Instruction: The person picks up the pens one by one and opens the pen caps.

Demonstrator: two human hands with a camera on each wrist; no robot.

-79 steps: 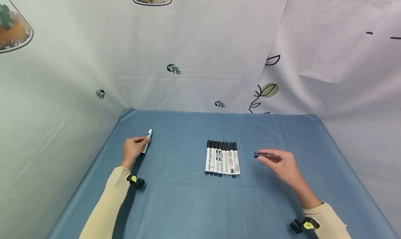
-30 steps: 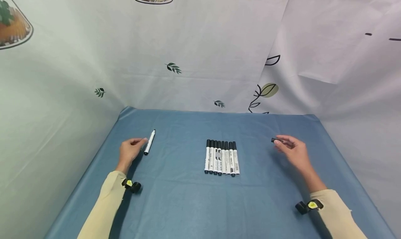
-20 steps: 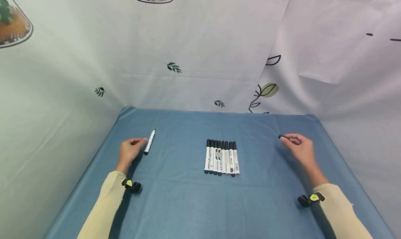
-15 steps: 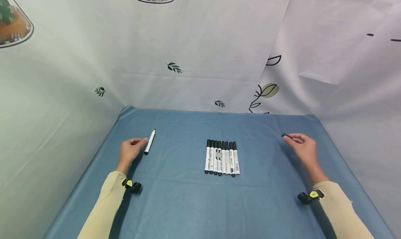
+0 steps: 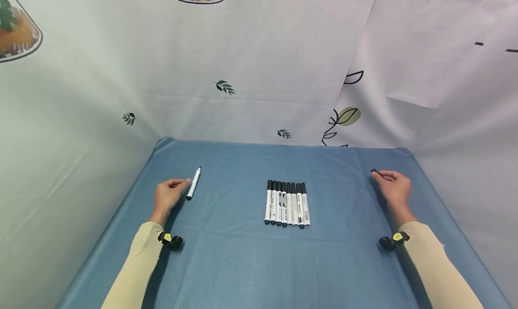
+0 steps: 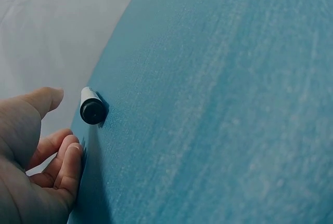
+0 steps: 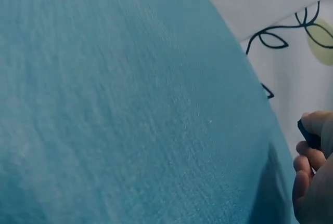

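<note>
On the left of the blue cloth lies an uncapped white marker, its black tip pointing away. My left hand is just beside it, and the left wrist view shows the thumb and fingers apart with nothing between them. In that view the marker's black end faces the camera. Over at the right, my right hand pinches a black marker cap between thumb and fingers. The right wrist view shows only part of the cap, the rest being covered by the fingers.
Several capped white markers lie side by side in a row at the middle of the cloth, black caps toward the back. A pale printed curtain rises behind and along both sides of the table.
My left hand has let go of the marker, which now lies on the cloth. My right hand has carried the cap to the right and farther back.
</note>
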